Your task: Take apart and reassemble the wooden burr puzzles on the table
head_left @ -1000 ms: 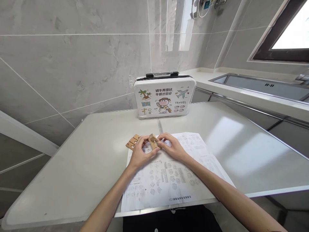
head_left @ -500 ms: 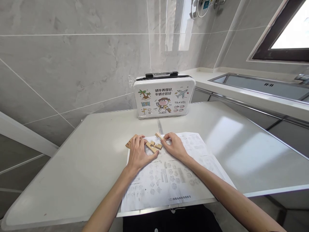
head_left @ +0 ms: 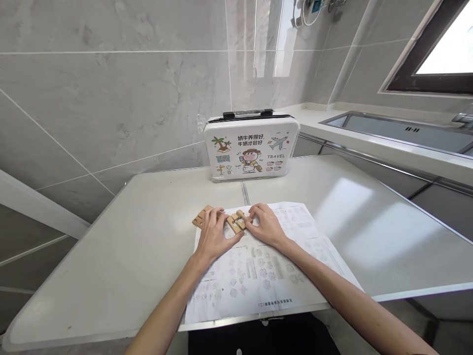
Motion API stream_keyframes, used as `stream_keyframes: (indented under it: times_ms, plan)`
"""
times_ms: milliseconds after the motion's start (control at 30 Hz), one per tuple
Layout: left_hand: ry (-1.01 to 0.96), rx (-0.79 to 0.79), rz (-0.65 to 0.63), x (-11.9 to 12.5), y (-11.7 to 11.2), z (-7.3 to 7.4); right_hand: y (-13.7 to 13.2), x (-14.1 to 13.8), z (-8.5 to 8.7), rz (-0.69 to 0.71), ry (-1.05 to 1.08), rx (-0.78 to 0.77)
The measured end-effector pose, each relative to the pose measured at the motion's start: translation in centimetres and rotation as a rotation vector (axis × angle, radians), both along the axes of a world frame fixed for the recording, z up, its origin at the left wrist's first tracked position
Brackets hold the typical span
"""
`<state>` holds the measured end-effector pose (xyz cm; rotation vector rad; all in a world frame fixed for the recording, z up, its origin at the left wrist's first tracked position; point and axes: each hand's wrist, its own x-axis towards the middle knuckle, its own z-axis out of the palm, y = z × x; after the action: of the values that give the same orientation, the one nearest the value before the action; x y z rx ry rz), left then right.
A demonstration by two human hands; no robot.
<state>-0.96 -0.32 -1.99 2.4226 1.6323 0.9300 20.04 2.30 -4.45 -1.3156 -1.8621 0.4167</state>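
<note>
Notched wooden puzzle pieces (head_left: pixel 234 224) lie fitted closely together on a printed paper sheet (head_left: pixel 254 291), between my two hands. My left hand (head_left: pixel 215 235) grips their left side, its thumb at the near edge and its fingers at the far edge. My right hand (head_left: pixel 268 228) is closed on a notched piece at the right of the group, pressing it against the others. More wooden pieces (head_left: pixel 200 215) rest side by side just beyond my left hand, partly covered by its fingers.
A white cartoon-printed case (head_left: pixel 254 153) with a black handle stands at the back of the white table (head_left: pixel 96 256). Behind it rises a grey tiled wall (head_left: pixel 148 98). A counter with a sink (head_left: pixel 399 130) is at the right. The table's front edge is close to me.
The piece in my right hand has come left and down from an upward slant and now sits against the pieces in my left hand. My left hand has barely moved.
</note>
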Motion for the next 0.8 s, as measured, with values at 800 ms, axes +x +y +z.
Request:
stream_keyframes:
  times_ms: [800]
  plan:
    - [0.021, -0.072, -0.201, -0.13, 0.23, 0.14, -0.73, -0.52, 0.32, 0.118, -0.074, 0.104]
